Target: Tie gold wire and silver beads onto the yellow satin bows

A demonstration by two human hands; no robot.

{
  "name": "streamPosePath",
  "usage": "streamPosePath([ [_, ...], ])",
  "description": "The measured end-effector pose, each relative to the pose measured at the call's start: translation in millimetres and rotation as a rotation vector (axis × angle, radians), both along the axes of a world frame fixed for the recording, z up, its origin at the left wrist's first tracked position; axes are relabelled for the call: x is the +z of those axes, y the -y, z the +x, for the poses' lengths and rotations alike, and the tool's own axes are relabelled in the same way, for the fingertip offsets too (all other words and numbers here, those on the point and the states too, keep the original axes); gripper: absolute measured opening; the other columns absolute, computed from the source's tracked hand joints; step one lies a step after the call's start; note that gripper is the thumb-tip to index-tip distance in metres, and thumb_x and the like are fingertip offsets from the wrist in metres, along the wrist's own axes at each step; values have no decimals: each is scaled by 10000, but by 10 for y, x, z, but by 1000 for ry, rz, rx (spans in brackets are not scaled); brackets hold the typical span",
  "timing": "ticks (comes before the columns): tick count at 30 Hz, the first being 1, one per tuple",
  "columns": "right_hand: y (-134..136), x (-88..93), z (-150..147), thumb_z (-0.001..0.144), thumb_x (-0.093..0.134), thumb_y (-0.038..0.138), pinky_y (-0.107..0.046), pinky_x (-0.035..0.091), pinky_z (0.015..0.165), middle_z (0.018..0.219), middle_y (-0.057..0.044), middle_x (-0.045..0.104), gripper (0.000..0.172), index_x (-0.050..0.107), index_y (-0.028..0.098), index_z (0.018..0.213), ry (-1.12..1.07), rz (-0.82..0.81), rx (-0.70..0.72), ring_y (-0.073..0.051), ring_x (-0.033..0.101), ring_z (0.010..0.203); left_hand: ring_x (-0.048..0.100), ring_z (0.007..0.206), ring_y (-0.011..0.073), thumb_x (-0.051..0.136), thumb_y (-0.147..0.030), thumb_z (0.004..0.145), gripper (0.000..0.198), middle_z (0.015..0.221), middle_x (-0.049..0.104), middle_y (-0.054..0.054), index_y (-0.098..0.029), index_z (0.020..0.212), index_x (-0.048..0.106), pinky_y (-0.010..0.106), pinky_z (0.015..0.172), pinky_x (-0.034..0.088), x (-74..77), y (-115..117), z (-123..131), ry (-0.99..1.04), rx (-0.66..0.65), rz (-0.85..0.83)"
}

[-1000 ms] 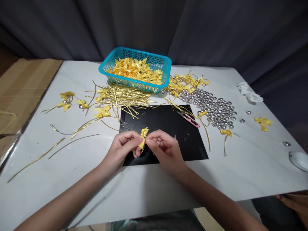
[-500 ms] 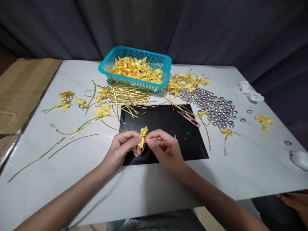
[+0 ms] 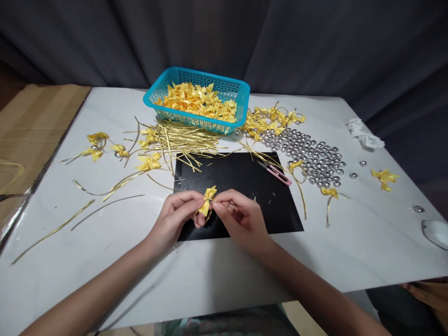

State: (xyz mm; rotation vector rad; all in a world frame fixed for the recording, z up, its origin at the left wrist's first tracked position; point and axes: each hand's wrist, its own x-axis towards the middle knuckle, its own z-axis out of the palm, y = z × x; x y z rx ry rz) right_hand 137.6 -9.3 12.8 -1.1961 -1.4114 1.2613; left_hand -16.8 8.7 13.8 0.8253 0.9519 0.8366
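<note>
Bow (image 3: 210, 192), yellow and satin-like, is held just below centre of frame, above the lower left part of the black mat (image 3: 231, 175). Long axis tilted slightly right at the top. Its left side is clamped between thumb and fingers of the left hand (image 3: 179, 212). Thumb and index tips of the right hand (image 3: 243, 215) are pressed together at the bow's right edge; whatever may be pinched there can't be made out. A gold strand (image 3: 209, 216) is seen curving under the bow, by the left fingers.

Pink-handled snips (image 3: 280, 176) are laid on the mat's upper right, beside a few gold strands. Teal basket (image 3: 168, 110) is set at upper centre, loaded with yellow bows (image 3: 196, 100). Gold ties (image 3: 185, 140) are heaped right in front of it, some ends lapped over the mat's top edge. Silver beads (image 3: 315, 158) are spread right of centre, with tied bows (image 3: 269, 122) piled at their upper left. More bows (image 3: 149, 162) are scattered left of centre. Crumpled white tissue (image 3: 366, 135) is left at upper right. All of it is carried on a white table (image 3: 350, 242); background is filled by dark curtain (image 3: 210, 32).
</note>
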Motion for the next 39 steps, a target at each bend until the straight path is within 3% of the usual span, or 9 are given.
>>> streamPosePath([
  [20,-2,-6,24,851,497,276,-174,249,415,560,36,427,172,564,152,751,75,65,0,-45,309,448,497,464,67,647,-311,761,209,528,586,-10,-140,641,663,158,455,392,4,-2,16,-4,5,6],
  [39,29,-33,-52,844,514,227,-173,275,434,579,35,460,116,541,143,768,-121,63,-38,-42,350,464,514,464,58,609,-260,805,204,500,600,-32,-147,638,645,144,480,406,-31,26,6,-15,3,62],
])
